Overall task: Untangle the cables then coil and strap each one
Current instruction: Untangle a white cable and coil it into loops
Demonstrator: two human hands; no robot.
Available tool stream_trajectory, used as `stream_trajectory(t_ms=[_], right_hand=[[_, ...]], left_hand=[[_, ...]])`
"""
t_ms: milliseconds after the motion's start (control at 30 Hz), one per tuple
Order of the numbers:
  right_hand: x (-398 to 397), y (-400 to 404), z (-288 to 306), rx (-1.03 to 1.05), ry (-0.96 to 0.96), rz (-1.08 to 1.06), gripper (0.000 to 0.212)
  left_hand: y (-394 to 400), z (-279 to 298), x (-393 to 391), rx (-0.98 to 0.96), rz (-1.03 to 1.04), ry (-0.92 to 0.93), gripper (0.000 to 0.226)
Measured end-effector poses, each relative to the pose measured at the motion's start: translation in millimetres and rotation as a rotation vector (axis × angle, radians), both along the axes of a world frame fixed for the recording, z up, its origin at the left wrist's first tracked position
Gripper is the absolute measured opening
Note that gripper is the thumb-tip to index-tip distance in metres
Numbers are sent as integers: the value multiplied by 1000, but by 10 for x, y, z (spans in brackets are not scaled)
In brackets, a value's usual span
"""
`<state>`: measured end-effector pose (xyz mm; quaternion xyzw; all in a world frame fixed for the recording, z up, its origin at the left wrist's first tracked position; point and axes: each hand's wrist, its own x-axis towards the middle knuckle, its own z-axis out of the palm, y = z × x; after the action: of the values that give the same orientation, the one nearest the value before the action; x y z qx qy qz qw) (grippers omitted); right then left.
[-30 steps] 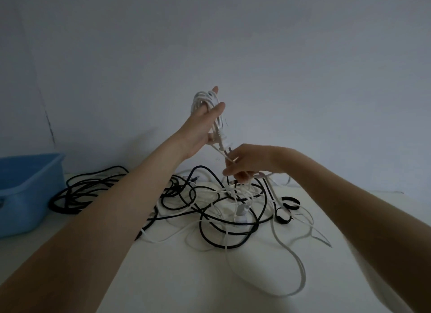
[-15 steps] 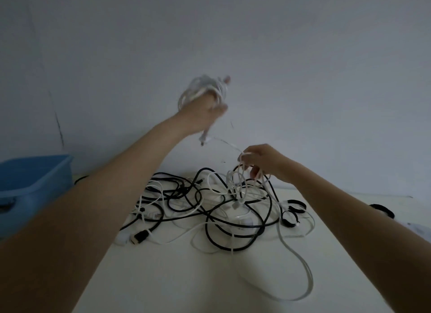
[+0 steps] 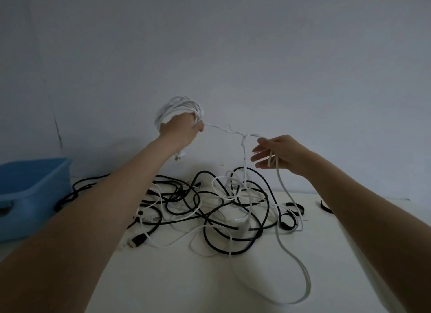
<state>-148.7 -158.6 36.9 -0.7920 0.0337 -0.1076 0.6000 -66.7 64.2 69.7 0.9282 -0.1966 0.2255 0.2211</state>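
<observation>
My left hand (image 3: pixel 180 129) is raised above the table and grips a coil of white cable (image 3: pixel 177 106) wound around it. A taut strand (image 3: pixel 224 129) runs from that coil to the right, toward my right hand (image 3: pixel 277 153). The right hand has its fingers mostly extended, with white cable (image 3: pixel 283 186) draped over them and hanging down to the table. Below lies a tangled pile of black and white cables (image 3: pixel 210 210) on the white table (image 3: pixel 186 284). A long white loop (image 3: pixel 300 287) trails toward the front right.
A blue plastic bin (image 3: pixel 30 191) stands at the left edge of the table. Black straps (image 3: pixel 290 220) lie right of the pile, and another black strap (image 3: pixel 325 206) lies farther right. A plain wall rises behind the table.
My left hand has closed around the coil and pulled up and left. My right hand has risen and opened its fingers, so the strand between the hands is now stretched.
</observation>
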Motion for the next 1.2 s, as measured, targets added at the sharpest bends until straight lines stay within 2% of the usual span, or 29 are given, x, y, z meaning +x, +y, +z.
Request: stream_trajectory(t_ms=[100,200,233,300,367,400,467,567,700,800,867,967,1133,1200], right_hand=[[68,38,45,-55,-32,-90,34],[108,124,173,-192,-91,3,32],[109,154,205,-294,-114,29,31],[102,212,233,-692,-189,36,29],[111,268,176,-1099,-275,64,27],[111,298,139,-1206,-299,84,27],[103,364,94,-1200,-360,77,33],[75,447,179,-938,-420,56,34],[-12,501,249,-525,-203,250,27],[-74,450,240,-378,-101,350,27],[-98,411,260,-378,-130,360,24],[-77,381,269,-462,-121,322,39],[-18,222,-68,-905,170,244,56],[-11,41,-227,-993,301,211,56]], left_hand=[[-7,17,36,-92,89,-15,24],[5,55,123,-390,66,120,28],[9,65,141,-546,23,182,29],[15,74,137,-845,-41,314,28],[8,69,104,-1000,-114,412,28],[-5,77,83,-1034,-165,439,29],[-21,122,-18,-1076,-272,483,28],[-84,190,-185,-1091,-404,669,24],[-195,166,-246,-929,-345,683,18],[-218,128,-217,-1005,-324,690,21],[-212,122,-193,-1066,-309,691,23],[-196,170,-122,-1250,-307,668,30],[-92,378,-24,-1442,-336,520,35],[27,469,21,-1484,-351,496,37]])
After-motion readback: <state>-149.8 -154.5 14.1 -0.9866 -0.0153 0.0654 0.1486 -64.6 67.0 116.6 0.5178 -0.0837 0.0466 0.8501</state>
